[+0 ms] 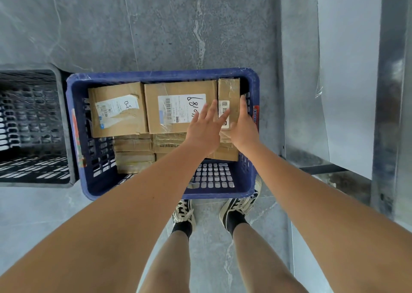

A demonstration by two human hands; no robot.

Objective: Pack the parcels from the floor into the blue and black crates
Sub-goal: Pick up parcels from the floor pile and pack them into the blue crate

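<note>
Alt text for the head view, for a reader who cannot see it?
Both hands, left and right, reach with straight fingers around a narrow upright parcel at the right end of a blue crate holding cardboard parcels; an empty black crate stands beside it.

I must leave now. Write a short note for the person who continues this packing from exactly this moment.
Left hand: open, fingers spread over the narrow parcel and the big labelled parcel.
Right hand: open, flat against the narrow parcel's right side.
Blue crate: cardboard parcels in layers; its near right corner shows bare floor.
Black crate, to the left: no parcels visible inside.
Done: the blue crate is mostly filled.
Left: settle the narrow parcel, fill the gap, then start on the black crate. No loose parcels are in view.
</note>
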